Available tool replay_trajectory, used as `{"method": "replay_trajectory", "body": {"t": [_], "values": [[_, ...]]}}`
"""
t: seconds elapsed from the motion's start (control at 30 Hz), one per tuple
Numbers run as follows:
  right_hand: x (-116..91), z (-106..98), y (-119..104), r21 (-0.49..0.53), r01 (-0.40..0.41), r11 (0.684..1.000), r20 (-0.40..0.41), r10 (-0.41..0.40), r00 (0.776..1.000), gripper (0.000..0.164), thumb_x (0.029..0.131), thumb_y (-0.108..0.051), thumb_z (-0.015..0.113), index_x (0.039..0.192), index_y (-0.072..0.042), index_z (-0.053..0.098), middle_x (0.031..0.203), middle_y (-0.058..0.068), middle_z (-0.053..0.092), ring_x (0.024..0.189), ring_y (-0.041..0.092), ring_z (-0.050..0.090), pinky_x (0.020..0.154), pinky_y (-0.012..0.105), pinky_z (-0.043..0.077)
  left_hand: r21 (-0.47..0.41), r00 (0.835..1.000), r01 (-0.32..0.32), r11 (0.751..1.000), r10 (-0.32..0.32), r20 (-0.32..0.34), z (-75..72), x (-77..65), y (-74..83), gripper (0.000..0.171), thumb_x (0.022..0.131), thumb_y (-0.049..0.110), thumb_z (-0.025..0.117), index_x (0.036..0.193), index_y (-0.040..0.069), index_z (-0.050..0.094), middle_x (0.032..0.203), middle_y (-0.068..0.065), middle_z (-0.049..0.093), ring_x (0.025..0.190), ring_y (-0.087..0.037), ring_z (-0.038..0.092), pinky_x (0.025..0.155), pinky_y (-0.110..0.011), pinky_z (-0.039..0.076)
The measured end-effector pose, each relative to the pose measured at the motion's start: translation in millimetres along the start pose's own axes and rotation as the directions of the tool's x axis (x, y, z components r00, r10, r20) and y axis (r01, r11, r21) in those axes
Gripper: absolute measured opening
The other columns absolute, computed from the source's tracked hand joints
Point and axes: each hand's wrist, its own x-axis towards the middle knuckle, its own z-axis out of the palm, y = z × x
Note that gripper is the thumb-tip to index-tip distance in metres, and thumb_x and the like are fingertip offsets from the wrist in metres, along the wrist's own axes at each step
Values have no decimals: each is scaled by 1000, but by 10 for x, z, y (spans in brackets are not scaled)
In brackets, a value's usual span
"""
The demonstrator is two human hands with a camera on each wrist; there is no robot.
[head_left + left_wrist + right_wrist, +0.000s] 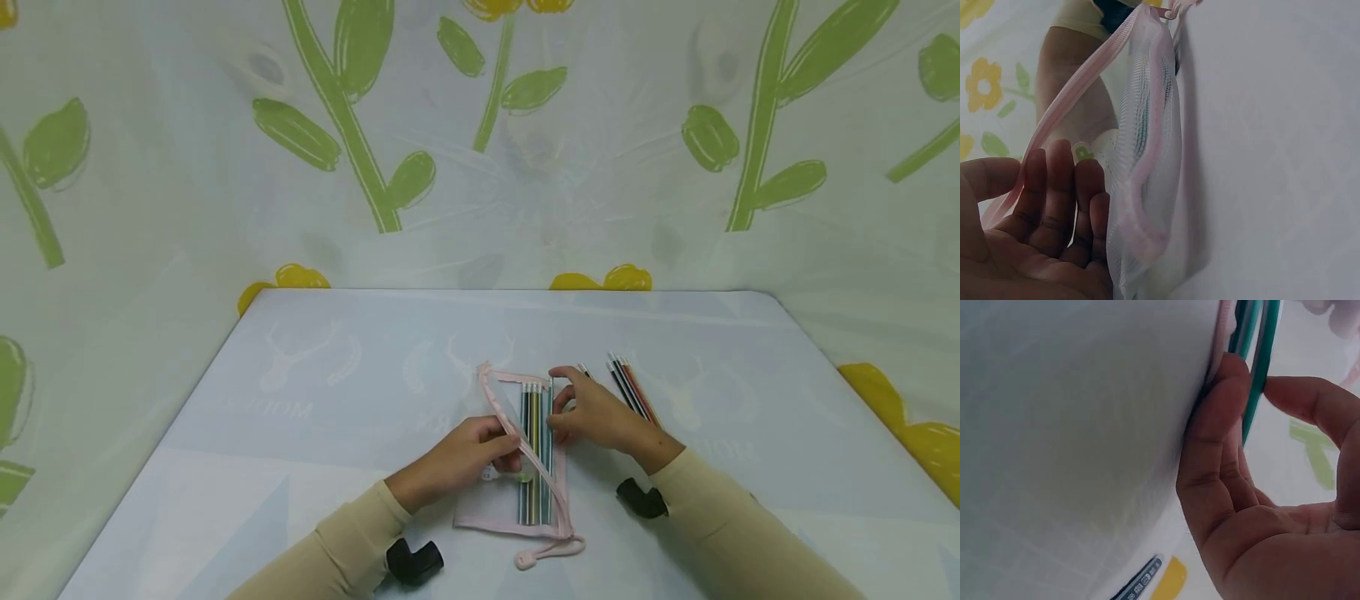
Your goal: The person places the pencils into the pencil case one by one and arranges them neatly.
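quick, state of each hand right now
Left hand: closed, pinching the mesh pouch's pink edge.
Right hand: closed, pinching a green pencil.

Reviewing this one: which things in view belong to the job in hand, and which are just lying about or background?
In the job:
- pink-trimmed mesh pouch, its edge held by the left hand
- pencils in the pouch
- teal pencil, pinched by the right hand
- loose pencils nearby, probably

Background:
- deer-print table cover
- plant-print backdrop
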Motion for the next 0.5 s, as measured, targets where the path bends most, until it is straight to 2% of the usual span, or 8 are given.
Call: {"method": "replay_trajectory", "body": {"t": [0.2,0.5], "values": [[29,0,-19,-43,-12,999,22,13,1000,74,86,-11,74,148,0,33,96,10,66,70,16,65,66,31,54,11,1000,-9,1000,9,7,-6,8,-7,30,104,18,50,112,-7,64,88,-11,69,81,-9,61,80,-27,50],[60,9,-49,-101,-31,994,37,35,999,70,86,-11,74,145,0,38,94,9,65,69,16,62,64,31,55,10,1000,-14,1000,14,12,-9,3,-6,30,104,18,49,112,-7,64,88,-13,69,81,-9,61,80,-28,50]]}}
